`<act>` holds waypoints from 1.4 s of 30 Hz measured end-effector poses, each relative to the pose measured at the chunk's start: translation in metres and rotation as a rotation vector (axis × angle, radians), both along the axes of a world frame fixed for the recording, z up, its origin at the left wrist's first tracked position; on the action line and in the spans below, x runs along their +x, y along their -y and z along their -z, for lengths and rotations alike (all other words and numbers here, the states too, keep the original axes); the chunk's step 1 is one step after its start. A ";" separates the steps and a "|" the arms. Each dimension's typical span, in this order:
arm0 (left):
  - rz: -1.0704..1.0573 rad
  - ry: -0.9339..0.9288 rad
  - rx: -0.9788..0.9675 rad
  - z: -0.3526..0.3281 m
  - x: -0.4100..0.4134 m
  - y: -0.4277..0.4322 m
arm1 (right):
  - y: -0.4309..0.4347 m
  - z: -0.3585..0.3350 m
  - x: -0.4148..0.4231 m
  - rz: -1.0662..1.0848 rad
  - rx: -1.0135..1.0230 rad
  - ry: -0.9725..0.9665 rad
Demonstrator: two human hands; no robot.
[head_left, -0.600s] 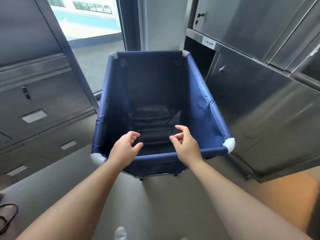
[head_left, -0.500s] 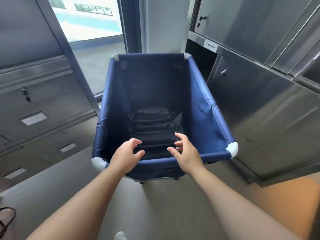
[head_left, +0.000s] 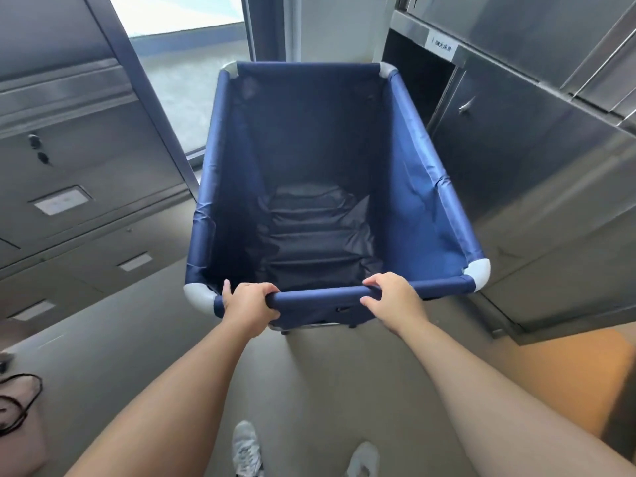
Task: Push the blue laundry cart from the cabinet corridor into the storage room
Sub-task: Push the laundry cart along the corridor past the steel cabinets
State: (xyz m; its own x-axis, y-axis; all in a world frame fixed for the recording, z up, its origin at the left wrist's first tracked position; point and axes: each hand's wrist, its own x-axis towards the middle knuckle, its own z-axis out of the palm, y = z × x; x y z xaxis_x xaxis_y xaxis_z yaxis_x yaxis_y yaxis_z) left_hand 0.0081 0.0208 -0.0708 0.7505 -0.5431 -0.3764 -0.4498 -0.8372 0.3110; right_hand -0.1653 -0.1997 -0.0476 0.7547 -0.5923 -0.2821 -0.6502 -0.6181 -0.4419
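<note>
The blue laundry cart [head_left: 430,208] stands in front of me between steel cabinets, a deep fabric bin with white corner caps and nothing but dark creased lining at its bottom. My left hand [head_left: 249,304] is wrapped over the near top rail, left of centre. My right hand [head_left: 395,297] grips the same rail right of centre, fingers curled over it. Small wheels show under the near edge.
Steel drawer cabinets [head_left: 86,166] line the left side. Steel lockers [head_left: 537,160] stand close along the cart's right side, with an open dark compartment [head_left: 413,84] at the far right. A glass door or window [head_left: 192,74] lies ahead. A black cable [head_left: 17,404] lies on the floor at left.
Both hands were open just above the near rail; they have come down and closed around it. The view has tilted down, showing my shoes.
</note>
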 end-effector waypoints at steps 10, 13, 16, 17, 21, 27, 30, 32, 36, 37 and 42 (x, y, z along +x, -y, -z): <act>0.054 0.029 -0.007 0.004 0.005 -0.012 | -0.026 0.029 -0.002 -0.037 -0.251 0.051; 0.097 0.040 -0.005 0.005 0.009 -0.019 | -0.035 0.034 -0.004 -0.036 -0.276 0.036; 0.116 0.029 -0.022 0.004 0.017 -0.023 | -0.046 0.033 -0.002 0.005 -0.260 0.044; 0.125 0.023 -0.020 0.003 0.020 -0.024 | -0.049 0.033 -0.001 0.021 -0.255 0.043; 0.207 0.024 -0.008 0.001 0.032 -0.029 | -0.066 0.033 0.004 0.095 -0.246 0.002; 0.321 -0.003 0.010 -0.001 0.052 -0.044 | -0.092 0.033 0.008 0.176 -0.268 -0.053; 0.361 -0.005 0.007 -0.001 0.052 -0.049 | -0.100 0.030 0.009 0.195 -0.269 -0.108; 0.374 0.002 0.006 -0.001 0.054 -0.052 | -0.105 0.028 0.008 0.191 -0.271 -0.135; 0.400 -0.006 0.017 0.000 0.057 -0.060 | -0.120 0.027 0.005 0.211 -0.255 -0.139; 0.407 -0.009 0.021 -0.001 0.058 -0.063 | -0.124 0.028 0.004 0.214 -0.244 -0.138; 0.419 0.018 0.029 -0.004 0.052 -0.076 | -0.143 0.027 -0.006 0.212 -0.201 -0.113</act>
